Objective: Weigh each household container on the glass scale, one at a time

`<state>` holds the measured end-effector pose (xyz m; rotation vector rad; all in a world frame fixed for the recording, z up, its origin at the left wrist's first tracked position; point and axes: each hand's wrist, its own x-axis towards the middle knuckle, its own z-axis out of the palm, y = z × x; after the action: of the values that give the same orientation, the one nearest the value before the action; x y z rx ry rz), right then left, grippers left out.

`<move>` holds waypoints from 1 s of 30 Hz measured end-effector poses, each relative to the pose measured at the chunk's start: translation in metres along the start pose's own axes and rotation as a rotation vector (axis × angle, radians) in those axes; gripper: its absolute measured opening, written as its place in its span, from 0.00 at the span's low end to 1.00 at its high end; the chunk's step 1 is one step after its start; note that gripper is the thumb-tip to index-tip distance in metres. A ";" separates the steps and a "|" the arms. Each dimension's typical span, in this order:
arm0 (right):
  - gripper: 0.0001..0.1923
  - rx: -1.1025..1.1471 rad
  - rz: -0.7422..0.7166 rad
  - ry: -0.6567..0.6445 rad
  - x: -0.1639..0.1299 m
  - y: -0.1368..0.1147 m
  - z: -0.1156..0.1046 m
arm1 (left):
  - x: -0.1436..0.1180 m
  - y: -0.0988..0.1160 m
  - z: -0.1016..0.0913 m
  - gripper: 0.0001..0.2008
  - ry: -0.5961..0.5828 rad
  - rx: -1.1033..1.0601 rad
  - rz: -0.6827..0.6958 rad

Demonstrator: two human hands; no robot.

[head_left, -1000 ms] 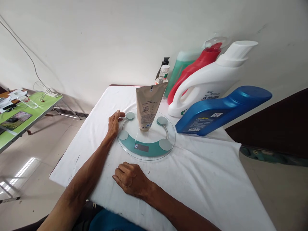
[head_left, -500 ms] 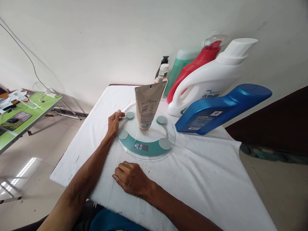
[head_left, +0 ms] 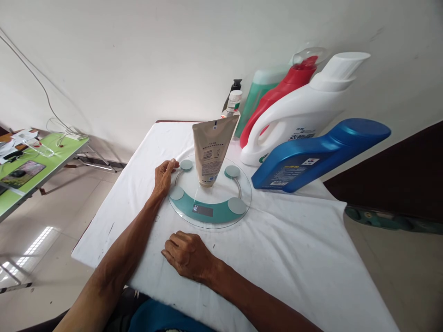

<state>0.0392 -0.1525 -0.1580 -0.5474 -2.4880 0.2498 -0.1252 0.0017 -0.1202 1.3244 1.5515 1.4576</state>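
A round glass scale (head_left: 221, 219) with a teal band lies on the white-clothed table (head_left: 294, 258). A tan tube (head_left: 211, 150) stands cap-down on its middle. My left hand (head_left: 163, 176) rests flat on the cloth, fingertips touching the scale's left rim. My right hand (head_left: 188, 256) lies palm-down on the cloth in front of the scale, fingers curled, holding nothing. The scale's small display (head_left: 202, 210) looks dark.
Behind and right of the scale stand a blue jug (head_left: 311, 157), a white jug (head_left: 304, 113), a red bottle (head_left: 277, 99), a green bottle (head_left: 258, 94) and a small white-capped bottle (head_left: 233, 103). A green side table (head_left: 41, 168) is at the left.
Both hands have stayed where they were. The scale's display lit with digits half a second ago and now looks dark again.
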 end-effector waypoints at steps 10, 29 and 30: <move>0.14 0.015 0.009 -0.022 -0.001 0.000 0.000 | 0.000 0.000 -0.001 0.24 0.004 0.013 -0.011; 0.13 -0.004 0.014 -0.007 -0.004 -0.002 0.005 | -0.021 0.061 0.019 0.44 -0.218 0.036 0.372; 0.12 -0.006 0.001 -0.005 -0.006 -0.002 0.008 | -0.024 0.065 0.025 0.45 -0.273 0.039 0.361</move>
<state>0.0381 -0.1573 -0.1670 -0.5517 -2.4941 0.2443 -0.0795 -0.0195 -0.0673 1.8148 1.2138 1.3835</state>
